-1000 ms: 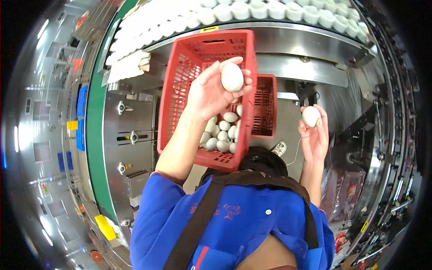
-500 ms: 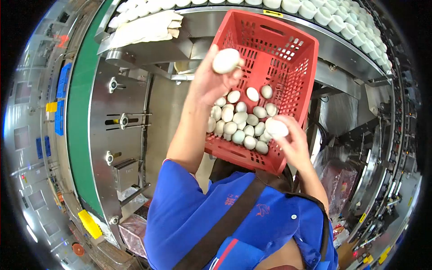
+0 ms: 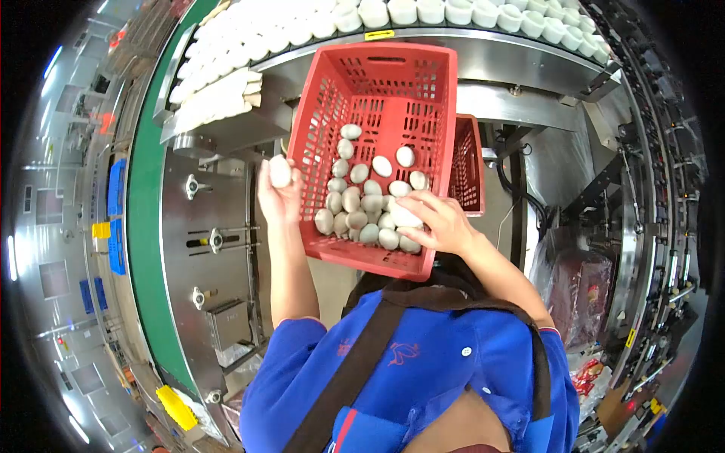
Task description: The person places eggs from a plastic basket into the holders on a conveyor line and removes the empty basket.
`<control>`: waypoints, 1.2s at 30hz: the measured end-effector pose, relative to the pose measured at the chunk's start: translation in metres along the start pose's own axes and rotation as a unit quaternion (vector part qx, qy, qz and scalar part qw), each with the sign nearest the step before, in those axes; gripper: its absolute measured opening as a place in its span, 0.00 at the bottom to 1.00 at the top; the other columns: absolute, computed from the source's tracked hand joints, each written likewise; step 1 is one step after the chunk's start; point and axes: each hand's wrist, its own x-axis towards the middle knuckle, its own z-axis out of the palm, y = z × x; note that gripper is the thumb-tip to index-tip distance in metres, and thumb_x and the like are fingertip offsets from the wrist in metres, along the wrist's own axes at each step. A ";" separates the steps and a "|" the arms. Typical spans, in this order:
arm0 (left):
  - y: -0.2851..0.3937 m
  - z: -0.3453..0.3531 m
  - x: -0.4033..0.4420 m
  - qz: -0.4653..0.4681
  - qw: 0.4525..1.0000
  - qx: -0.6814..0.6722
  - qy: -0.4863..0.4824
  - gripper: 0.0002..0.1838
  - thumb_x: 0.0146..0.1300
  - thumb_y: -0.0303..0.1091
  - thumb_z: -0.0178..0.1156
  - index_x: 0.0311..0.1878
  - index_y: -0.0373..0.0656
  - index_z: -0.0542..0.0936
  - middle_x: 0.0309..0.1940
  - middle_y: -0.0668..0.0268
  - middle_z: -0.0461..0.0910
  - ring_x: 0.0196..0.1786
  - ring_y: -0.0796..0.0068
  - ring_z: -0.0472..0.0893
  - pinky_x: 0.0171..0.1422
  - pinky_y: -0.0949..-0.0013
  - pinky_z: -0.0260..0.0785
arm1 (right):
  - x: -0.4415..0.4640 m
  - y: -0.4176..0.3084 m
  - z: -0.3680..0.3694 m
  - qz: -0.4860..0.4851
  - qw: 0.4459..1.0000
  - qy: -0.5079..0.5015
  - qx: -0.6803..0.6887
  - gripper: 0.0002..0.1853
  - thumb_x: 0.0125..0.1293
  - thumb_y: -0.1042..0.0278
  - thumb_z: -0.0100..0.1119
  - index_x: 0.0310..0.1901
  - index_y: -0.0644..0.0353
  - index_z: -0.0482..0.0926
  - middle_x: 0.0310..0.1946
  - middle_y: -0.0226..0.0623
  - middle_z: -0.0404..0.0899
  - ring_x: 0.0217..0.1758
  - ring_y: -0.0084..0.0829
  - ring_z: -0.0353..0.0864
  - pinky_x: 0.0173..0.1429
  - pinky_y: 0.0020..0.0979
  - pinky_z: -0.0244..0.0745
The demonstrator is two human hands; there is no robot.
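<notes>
Eggs (image 3: 381, 166) lie loosely in a red crate (image 3: 445, 113) between the two hands, most of them gathered on the side nearest to the person's body. The left hand (image 3: 281, 198) is at the left rim of this crate, and its fingers curl around one white egg (image 3: 280, 172); whether this hand touches the rim, one cannot tell. The right hand (image 3: 447, 226) reaches over the right rim, and its thumb and fingers close around another white egg (image 3: 406, 214), just above the loose ones. Whether this egg touches those beneath, the fingers do not let one see. To the right of the crate and beyond the right hand, a smaller red crate (image 3: 472, 162) stands lower. Farther forward from both hands are rows of white cups (image 3: 431, 10). Well to the left of the left hand runs a green belt (image 3: 151, 226), beside a metal panel with knobs (image 3: 216, 241).
</notes>
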 end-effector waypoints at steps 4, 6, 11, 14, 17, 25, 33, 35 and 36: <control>-0.031 0.033 -0.020 -0.100 0.989 0.110 0.014 0.17 0.75 0.46 0.49 0.48 0.41 0.76 0.36 0.60 0.80 0.27 0.72 0.74 0.27 0.73 0.64 | -0.001 0.007 -0.001 0.035 0.999 -0.002 -0.039 0.28 0.53 0.56 0.71 0.57 0.52 0.79 0.48 0.37 0.80 0.39 0.39 0.85 0.37 0.35 0.83; -0.034 0.033 -0.027 -0.139 0.979 0.143 -0.038 0.18 0.76 0.46 0.48 0.48 0.40 0.76 0.36 0.60 0.80 0.26 0.73 0.73 0.26 0.74 0.61 | 0.003 0.004 -0.014 0.060 0.996 -0.001 -0.061 0.28 0.54 0.56 0.71 0.57 0.52 0.80 0.48 0.37 0.80 0.42 0.38 0.85 0.40 0.34 0.84; -0.005 0.030 -0.032 -0.222 0.958 0.090 -0.156 0.20 0.75 0.46 0.48 0.55 0.37 0.75 0.40 0.59 0.80 0.29 0.73 0.74 0.28 0.74 0.64 | 0.005 0.006 -0.036 0.139 0.984 -0.022 -0.105 0.25 0.55 0.60 0.71 0.55 0.58 0.80 0.42 0.41 0.80 0.38 0.41 0.84 0.39 0.36 0.81; 0.011 0.014 -0.025 -0.249 0.949 0.063 -0.185 0.21 0.75 0.44 0.51 0.60 0.38 0.73 0.42 0.61 0.80 0.34 0.69 0.77 0.34 0.71 0.70 | 0.008 0.004 -0.042 0.187 0.975 -0.015 -0.117 0.24 0.54 0.64 0.70 0.54 0.60 0.80 0.42 0.42 0.80 0.38 0.40 0.82 0.40 0.34 0.79; 0.024 0.007 -0.021 -0.275 0.935 0.009 -0.223 0.22 0.74 0.42 0.53 0.63 0.37 0.71 0.43 0.60 0.79 0.40 0.68 0.78 0.37 0.71 0.72 | 0.020 -0.008 -0.039 0.245 0.963 -0.023 -0.113 0.25 0.53 0.64 0.70 0.53 0.61 0.79 0.42 0.42 0.81 0.41 0.41 0.82 0.43 0.35 0.78; 0.029 0.007 -0.006 -0.281 0.928 -0.133 -0.207 0.19 0.75 0.40 0.51 0.62 0.38 0.72 0.54 0.53 0.78 0.51 0.60 0.79 0.59 0.61 0.74 | 0.013 -0.002 -0.031 0.256 0.961 0.012 -0.105 0.23 0.55 0.64 0.68 0.53 0.61 0.80 0.46 0.47 0.82 0.49 0.47 0.82 0.56 0.39 0.77; 0.046 0.022 0.021 -0.283 0.918 -0.116 -0.254 0.24 0.78 0.50 0.43 0.59 0.37 0.72 0.51 0.52 0.76 0.41 0.67 0.75 0.43 0.69 0.70 | 0.021 -0.007 -0.029 0.259 0.961 0.012 -0.098 0.21 0.58 0.67 0.68 0.54 0.62 0.79 0.42 0.43 0.81 0.42 0.40 0.82 0.44 0.33 0.77; 0.053 0.017 0.031 -0.312 0.903 -0.151 -0.255 0.25 0.78 0.51 0.43 0.58 0.36 0.73 0.51 0.50 0.77 0.40 0.68 0.74 0.42 0.71 0.69 | 0.022 -0.010 -0.022 0.269 0.958 0.008 -0.100 0.21 0.58 0.67 0.68 0.54 0.61 0.79 0.42 0.43 0.81 0.41 0.39 0.82 0.43 0.32 0.77; 0.058 0.013 0.038 -0.315 0.911 -0.134 -0.230 0.25 0.79 0.50 0.43 0.58 0.36 0.73 0.52 0.49 0.77 0.39 0.69 0.73 0.40 0.71 0.69 | 0.023 -0.012 -0.020 0.283 0.953 0.007 -0.108 0.21 0.58 0.67 0.68 0.54 0.61 0.79 0.42 0.43 0.81 0.41 0.39 0.82 0.43 0.32 0.77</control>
